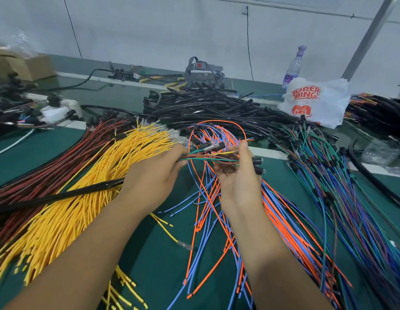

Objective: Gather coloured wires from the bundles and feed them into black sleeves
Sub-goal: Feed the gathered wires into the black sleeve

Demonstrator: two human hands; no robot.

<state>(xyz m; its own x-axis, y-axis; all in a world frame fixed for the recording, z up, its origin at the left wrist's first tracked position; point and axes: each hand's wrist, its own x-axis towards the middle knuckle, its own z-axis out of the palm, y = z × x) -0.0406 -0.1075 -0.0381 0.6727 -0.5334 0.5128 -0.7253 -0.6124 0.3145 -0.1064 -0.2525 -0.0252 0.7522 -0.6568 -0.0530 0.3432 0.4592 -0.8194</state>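
My left hand point(153, 173) grips a black sleeve point(60, 196) that trails left across the yellow wire bundle point(87, 186). A small gathered set of green, red and yellow wires point(205, 158) stretches from that hand to my right hand point(238, 173), which pinches them and holds several black connectors point(258, 168). Below my hands lies a loose bundle of orange and blue wires point(217, 220). A dark red bundle point(49, 162) lies at the left, and a green, blue and purple bundle point(342, 186) at the right.
A heap of black sleeves point(212, 110) lies behind the wires on the green table point(154, 260). A white plastic bag point(315, 101) and a bottle point(293, 68) stand at the back right, a cardboard box point(24, 66) at the back left. Finished harnesses point(378, 108) lie far right.
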